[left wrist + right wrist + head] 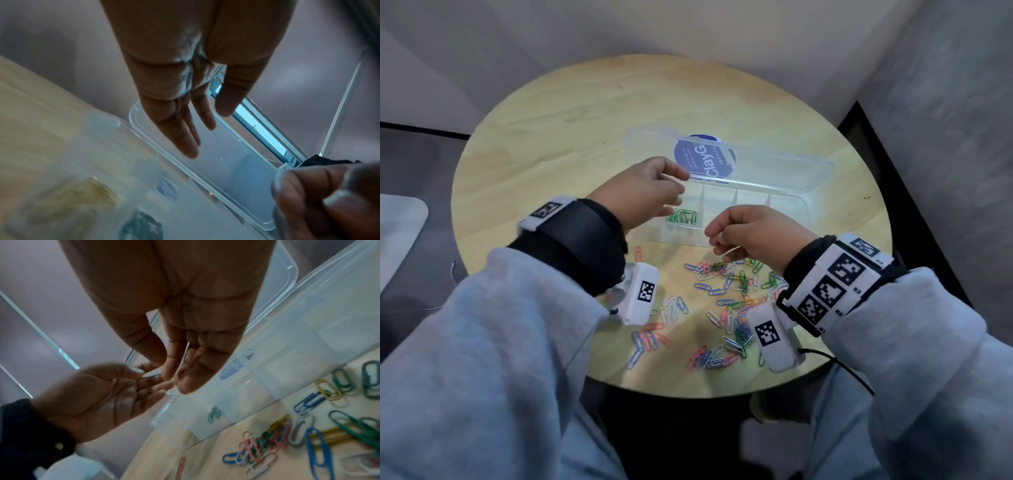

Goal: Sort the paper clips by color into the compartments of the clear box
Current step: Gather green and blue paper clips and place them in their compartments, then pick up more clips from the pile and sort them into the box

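Note:
The clear box (784,219) lies on the round wooden table with its lid (774,164) folded back. Several green clips (681,216) fill its leftmost compartment; the other compartments look bare. My left hand (674,192) hovers over the box's left end, and in the left wrist view its fingers (185,138) are straight and hold nothing. My right hand (717,240) is curled over the box's front wall. Its thumb and forefinger (164,368) meet on a thin pale clip (729,251). Mixed loose clips (726,294) lie in front of the box.
A blue round label (702,157) shows through the lid. More loose clips (650,337) lie near the table's front edge (688,390). Grey walls close in behind and to the right. A black cable (849,370) hangs off the front right.

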`<state>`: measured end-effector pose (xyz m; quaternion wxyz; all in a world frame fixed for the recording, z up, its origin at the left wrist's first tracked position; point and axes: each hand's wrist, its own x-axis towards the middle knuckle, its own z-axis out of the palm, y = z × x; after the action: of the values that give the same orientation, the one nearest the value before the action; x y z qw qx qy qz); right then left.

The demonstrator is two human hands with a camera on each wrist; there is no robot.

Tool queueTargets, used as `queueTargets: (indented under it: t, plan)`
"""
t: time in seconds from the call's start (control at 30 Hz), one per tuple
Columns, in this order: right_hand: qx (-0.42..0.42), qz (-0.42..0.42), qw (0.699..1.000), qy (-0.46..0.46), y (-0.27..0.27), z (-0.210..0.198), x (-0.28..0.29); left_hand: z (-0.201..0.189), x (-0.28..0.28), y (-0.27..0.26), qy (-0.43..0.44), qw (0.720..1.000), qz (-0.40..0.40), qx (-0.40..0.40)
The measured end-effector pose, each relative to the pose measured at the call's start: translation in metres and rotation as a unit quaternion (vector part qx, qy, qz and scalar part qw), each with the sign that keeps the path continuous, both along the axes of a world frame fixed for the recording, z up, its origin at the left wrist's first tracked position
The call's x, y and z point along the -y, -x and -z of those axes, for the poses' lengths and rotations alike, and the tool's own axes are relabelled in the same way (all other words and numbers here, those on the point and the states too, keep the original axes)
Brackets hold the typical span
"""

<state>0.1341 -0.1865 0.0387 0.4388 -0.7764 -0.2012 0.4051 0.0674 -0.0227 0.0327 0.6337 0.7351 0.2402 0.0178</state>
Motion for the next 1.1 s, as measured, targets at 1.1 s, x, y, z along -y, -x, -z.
queueTargets:
  t: [1.1]
  plan:
    - [0.282,-0.268,0.866,0.314,0.048,0.035,-0.021,0.031,-0.019,0.077,-0.383,0.817,0.196,-0.383]
